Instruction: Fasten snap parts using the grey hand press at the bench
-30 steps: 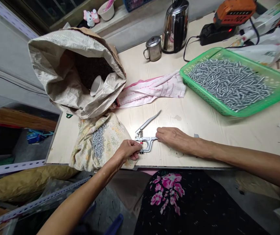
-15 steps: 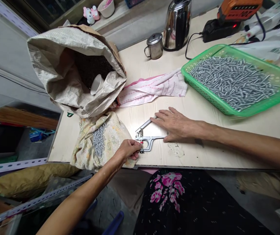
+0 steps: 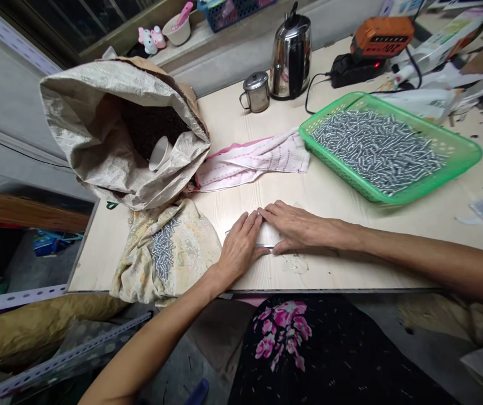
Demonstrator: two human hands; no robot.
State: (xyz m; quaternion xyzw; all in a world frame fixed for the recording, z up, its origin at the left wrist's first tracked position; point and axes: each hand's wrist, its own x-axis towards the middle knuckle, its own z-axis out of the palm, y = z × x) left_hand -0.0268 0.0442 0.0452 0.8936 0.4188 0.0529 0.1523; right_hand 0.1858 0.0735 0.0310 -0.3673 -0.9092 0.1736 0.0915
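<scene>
A grey metal plier-like hand tool (image 3: 264,245) lies on the table near its front edge, mostly hidden under both hands; a strip of one handle shows between them. My left hand (image 3: 241,242) is closed over the tool's left part, its thumb pointing right. From the right, my right hand (image 3: 294,228) grips the handles, fingers on the far side and thumb on the near side. Both hands' fingertips almost meet. Left of my left hand, small silver metal pins (image 3: 163,247) lie heaped on a crumpled floral cloth (image 3: 195,242).
A green plastic basket (image 3: 347,185) full of silver pins stands at the right. An open woven sack (image 3: 93,169) with a white cup (image 3: 160,153) inside leans at the left. Behind are a pink-white towel (image 3: 254,160), a lidded metal mug (image 3: 256,93), a kettle (image 3: 290,56) and a charging battery (image 3: 380,39).
My left hand has moved from pinching at the tool's near end to closing over its body. The tool's handles, spread before, are now mostly covered. The view has shifted slightly.
</scene>
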